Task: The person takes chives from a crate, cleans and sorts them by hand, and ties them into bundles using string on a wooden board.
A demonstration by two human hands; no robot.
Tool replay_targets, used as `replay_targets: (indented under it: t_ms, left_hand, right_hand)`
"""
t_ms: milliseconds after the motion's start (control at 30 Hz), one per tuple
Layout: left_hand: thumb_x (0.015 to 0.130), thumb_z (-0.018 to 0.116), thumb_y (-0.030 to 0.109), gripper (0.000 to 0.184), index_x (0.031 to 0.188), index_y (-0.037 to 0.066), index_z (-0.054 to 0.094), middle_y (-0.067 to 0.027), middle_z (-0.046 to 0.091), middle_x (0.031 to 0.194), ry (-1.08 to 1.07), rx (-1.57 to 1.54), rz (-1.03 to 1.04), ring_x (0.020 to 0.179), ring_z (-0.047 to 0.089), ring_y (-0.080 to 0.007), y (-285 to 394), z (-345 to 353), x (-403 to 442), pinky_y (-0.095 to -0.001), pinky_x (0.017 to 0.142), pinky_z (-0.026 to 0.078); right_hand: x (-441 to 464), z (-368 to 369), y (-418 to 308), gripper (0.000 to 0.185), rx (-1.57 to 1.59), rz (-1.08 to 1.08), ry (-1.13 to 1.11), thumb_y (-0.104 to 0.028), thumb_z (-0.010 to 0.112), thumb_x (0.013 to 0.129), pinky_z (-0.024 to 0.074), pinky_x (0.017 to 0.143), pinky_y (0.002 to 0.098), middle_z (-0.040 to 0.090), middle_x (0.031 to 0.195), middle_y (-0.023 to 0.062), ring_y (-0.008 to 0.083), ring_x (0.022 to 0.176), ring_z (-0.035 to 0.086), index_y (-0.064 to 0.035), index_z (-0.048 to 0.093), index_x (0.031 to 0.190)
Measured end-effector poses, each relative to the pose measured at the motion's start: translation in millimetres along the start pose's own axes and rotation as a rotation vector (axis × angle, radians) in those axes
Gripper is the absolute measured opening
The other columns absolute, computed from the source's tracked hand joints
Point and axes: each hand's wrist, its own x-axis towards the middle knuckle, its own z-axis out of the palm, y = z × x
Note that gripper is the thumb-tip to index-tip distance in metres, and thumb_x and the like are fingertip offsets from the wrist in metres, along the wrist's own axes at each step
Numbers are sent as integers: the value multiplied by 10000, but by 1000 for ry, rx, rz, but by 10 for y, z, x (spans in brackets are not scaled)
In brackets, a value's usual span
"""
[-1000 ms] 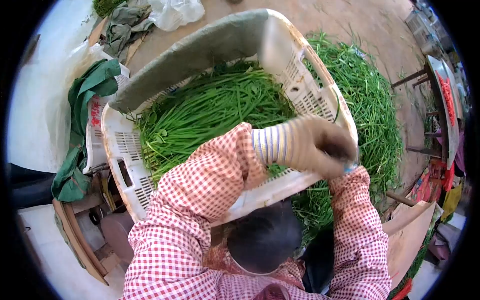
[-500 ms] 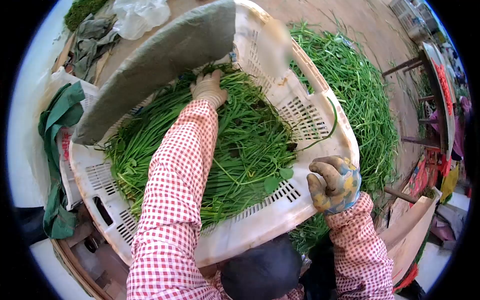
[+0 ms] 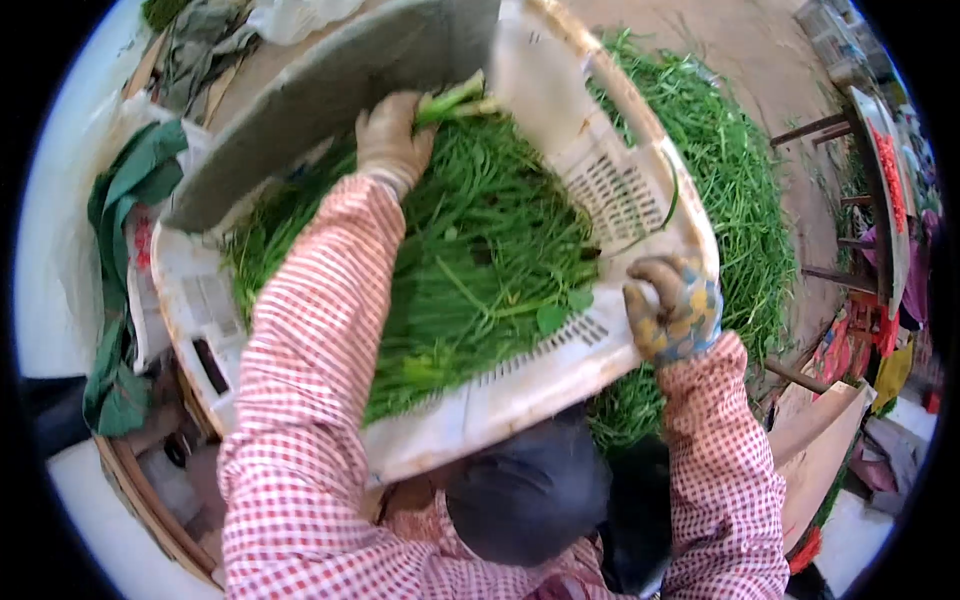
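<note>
My left hand [image 3: 393,140], in a pale glove, is closed around a bunch of green stalks [image 3: 455,102] whose pale cut ends point right. It is above the far part of a white slatted plastic basket [image 3: 520,418]. Long, grass-like greens [image 3: 470,235] fill the basket, with a few broad leaves among them. A grey cloth [image 3: 300,110] lines the basket's far left wall. My right hand [image 3: 678,308], in a stained yellow and blue patterned glove, is at the basket's right rim. Its fingers are curled, and nothing shows in them.
A large heap of similar greens [image 3: 725,190] lies on the floor right of the basket. A dark green cloth [image 3: 130,225] hangs at the left. Farther right are a small table with red items [image 3: 885,165] and a wooden board [image 3: 815,440].
My left hand has risen slightly and moved left, and a bunch of stalks now shows in its grip. The basket has shifted a little in view. My right hand stays by the rim.
</note>
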Motion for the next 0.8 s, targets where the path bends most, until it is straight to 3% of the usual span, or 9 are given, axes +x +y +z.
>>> replay_targets:
  t_ms: [133,300,333,400,433,467,600,700,800]
  left_hand:
    - [870,618,100,268,1119,48,532,-162,630,869,189,-17,385,747,632,-286,193,-322,-159,-382,647,504]
    - [811,658,156,362,1140,73,532,-180,624,816,20,23,631,767,644,-346,1382,-525,-598,-423,647,519]
    - [796,664,183,388,1146,72,537,-177,628,810,-51,57,622,773,649,-344,1587,-496,-667,-426,650,521]
    - [770,657,201,261,991,73,602,-169,663,778,-301,-20,547,756,668,-354,1933,-436,-820,-427,628,535]
    - [765,644,238,397,1112,68,556,-163,633,771,-403,356,538,746,651,-348,1875,-187,-923,-419,640,519]
    - [759,679,226,411,1126,60,599,-156,672,833,-548,49,338,847,667,-324,2048,-321,-982,-427,709,539]
    - [781,663,180,496,1234,25,530,-183,633,1074,-399,-352,800,988,612,-356,1555,-332,-1325,-411,871,505]
    - [822,625,89,375,1193,48,587,-179,629,1116,-340,-165,401,1020,616,-324,822,-310,-1447,-390,908,492]
    - [919,535,408,530,1350,107,473,-168,620,1200,-772,62,-127,1100,600,-311,645,-305,-1586,-418,951,467]
  right_hand:
    - [-25,103,44,216,99,75,44,-182,755,689,532,724,387,666,853,111,287,838,651,-77,688,865]
    - [148,-78,-33,726,315,126,-79,-359,833,690,479,919,377,615,1165,146,261,1100,590,-12,535,1254]
    - [259,-155,-147,649,441,41,76,-380,775,759,497,893,362,623,1137,151,255,1073,596,-10,547,1241]
    - [184,162,-137,872,1169,168,67,-491,715,811,377,1050,387,463,1353,143,241,1227,472,-32,314,1434]
    - [143,218,-159,754,1316,273,191,-443,659,868,387,1041,385,483,1327,141,236,1205,486,-33,345,1416]
    - [123,239,-241,638,1456,377,317,-396,603,925,397,1033,382,504,1301,138,230,1182,500,-34,375,1398]
    - [-83,182,-263,314,1613,630,434,-306,562,957,452,972,380,641,1089,127,234,1034,590,-37,590,1116]
    - [-252,-201,-107,334,1778,685,643,-380,573,937,433,991,432,650,1047,130,271,1027,602,-72,582,1067]
    - [-521,-782,297,337,1588,567,640,-359,573,939,479,930,477,662,966,154,334,945,627,-86,550,1134]
